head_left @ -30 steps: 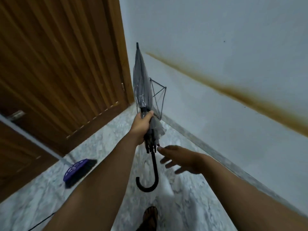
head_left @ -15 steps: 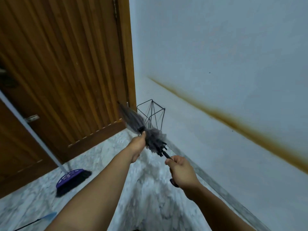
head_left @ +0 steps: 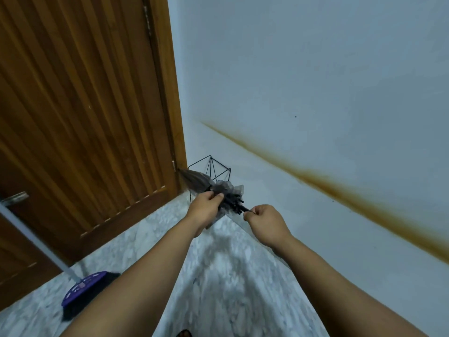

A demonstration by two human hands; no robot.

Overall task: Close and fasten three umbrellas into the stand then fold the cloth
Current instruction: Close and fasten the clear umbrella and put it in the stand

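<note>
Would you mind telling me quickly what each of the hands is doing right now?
Left hand: grips the closed umbrella around its gathered canopy.
Right hand: fingers curled round the umbrella's black shaft.

No text, label, brand, number or sign can be read on anything in view.

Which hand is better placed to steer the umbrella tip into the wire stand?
Probably left. The left hand grips the umbrella by its canopy, nearest the wire stand; the right hand only holds the shaft end.
</note>
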